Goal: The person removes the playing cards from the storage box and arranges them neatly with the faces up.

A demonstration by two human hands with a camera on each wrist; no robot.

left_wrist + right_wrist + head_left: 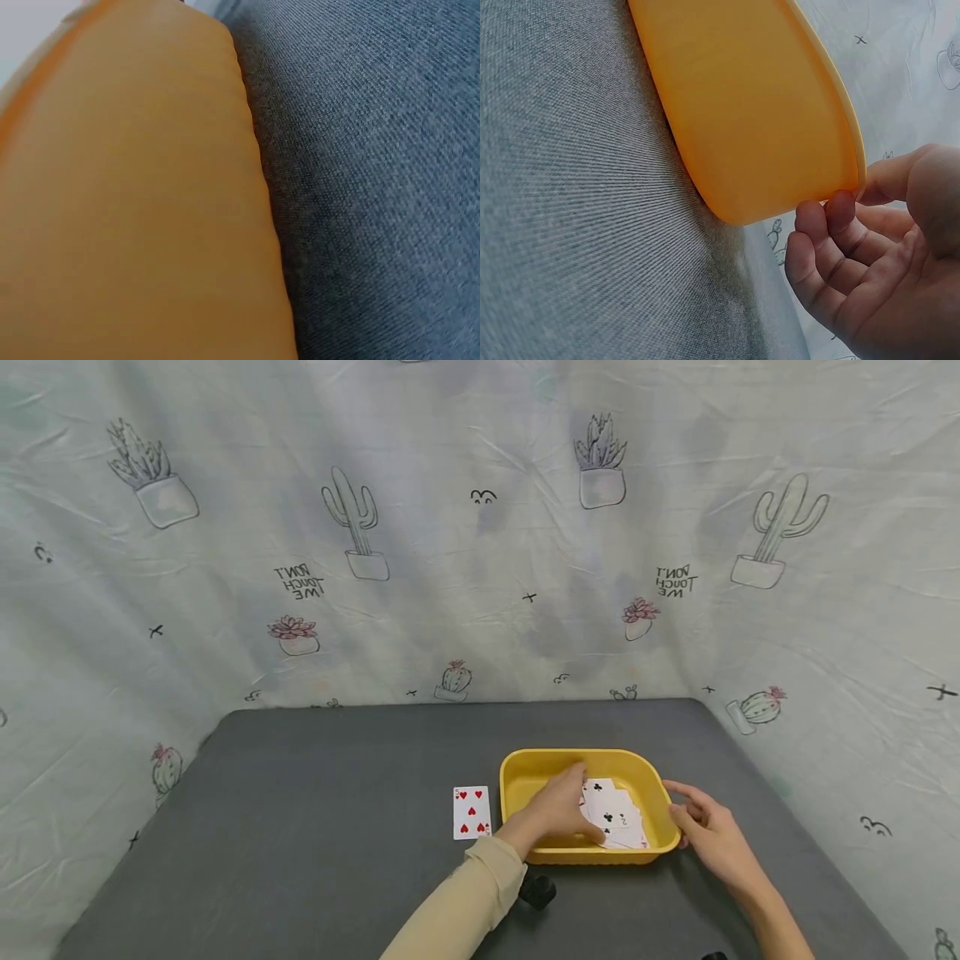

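Observation:
In the head view a yellow plastic basin stands on the dark table, with a loose pile of playing cards in it, some showing clubs. My left hand reaches over the basin's left side, thumb and fingers spread wide around the left part of the pile; whether it touches the cards I cannot tell. At the right end, my right hand pinches the basin's rim between thumb and fingers. The right wrist view shows these fingertips against the basin's outer wall. Just left of the basin lies a five of hearts, face up.
The grey cloth-covered table extends left of the card. A pale curtain with cactus drawings hangs behind and at both sides. A small black object shows beside my left wrist. In the left wrist view, the basin's wall fills the left half.

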